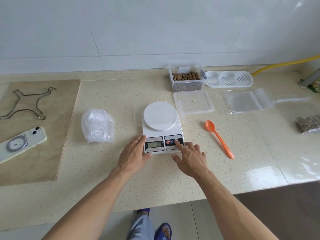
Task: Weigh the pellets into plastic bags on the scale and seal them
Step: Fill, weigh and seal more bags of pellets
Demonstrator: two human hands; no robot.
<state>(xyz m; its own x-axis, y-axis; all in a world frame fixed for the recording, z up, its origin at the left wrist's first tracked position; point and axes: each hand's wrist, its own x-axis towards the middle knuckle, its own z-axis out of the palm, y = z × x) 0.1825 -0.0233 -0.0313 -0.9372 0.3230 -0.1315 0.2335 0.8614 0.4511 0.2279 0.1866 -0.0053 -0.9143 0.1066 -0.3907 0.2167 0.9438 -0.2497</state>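
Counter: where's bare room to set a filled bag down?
Free: the strip between the scale and the spoon, and the front right corner of the counter below the spoon. Also between the bubble wrap and scale. Crowded: back right, with pellet box, lid, tray, bags.

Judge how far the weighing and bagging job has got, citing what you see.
Done: the tub is open with its lid off, and one filled bag lies at far right. In hand: the left hand steadies the scale while the right hand presses a button; its platform is bare. Left: weighing pellets with the spoon into the empty bags and sealing.
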